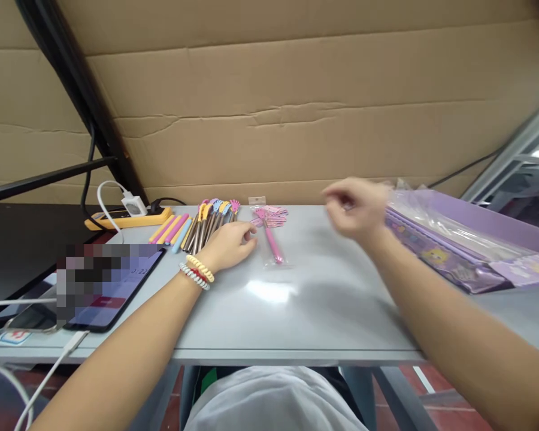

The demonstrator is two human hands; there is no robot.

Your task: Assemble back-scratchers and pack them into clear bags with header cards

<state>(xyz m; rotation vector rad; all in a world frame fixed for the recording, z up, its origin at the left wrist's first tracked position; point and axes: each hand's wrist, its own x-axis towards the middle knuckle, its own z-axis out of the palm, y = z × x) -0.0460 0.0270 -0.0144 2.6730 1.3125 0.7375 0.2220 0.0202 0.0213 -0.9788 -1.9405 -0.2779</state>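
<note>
My left hand (pixel 231 244) rests on the table beside the plastic bag, thumb and forefinger loosely bent with a gap between them; nothing shows in it. To its right lies a clear bag holding a pink hand-shaped back scratcher (pixel 273 242). Several more back scratchers (pixel 202 230), with pink, blue and yellow hand-shaped heads and metal rods, lie behind and left of that hand. Printed pink cards (pixel 275 215) are spread behind the bagged one. Raised over the table's right half, my right hand (pixel 357 206) is curled and slightly blurred, with nothing visible in its fingers.
At right stands a purple printed box (pixel 462 263) with clear plastic bags (pixel 449 221) inside. Colored handles (pixel 170 230) lie at left, near a yellow power strip (pixel 128 220) with a white plug. A tablet (pixel 117 293) and cables occupy the left edge. Cardboard (pixel 269 120) walls the back.
</note>
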